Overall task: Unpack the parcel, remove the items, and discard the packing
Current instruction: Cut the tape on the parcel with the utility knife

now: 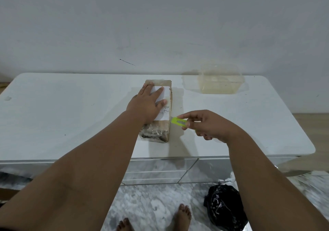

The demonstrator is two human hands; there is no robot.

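Brown parcel (162, 123), lengthwise away, left hand (145, 104) flat

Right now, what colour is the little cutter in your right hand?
Bright lime green cutter, pinched in the right hand; the head view shows it.

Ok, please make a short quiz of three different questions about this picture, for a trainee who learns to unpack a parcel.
1. True or false: the left hand lies flat on the parcel.
2. What does the right hand hold?
A. scissors
B. a green cutter
C. a pen
3. Fill in: the black bag lies on the ____, near the person's feet.

Key:
1. True. The palm presses on the white label.
2. B. The green cutter points at the parcel's right side.
3. Floor. It is below the white table, where a clear tub also stands.
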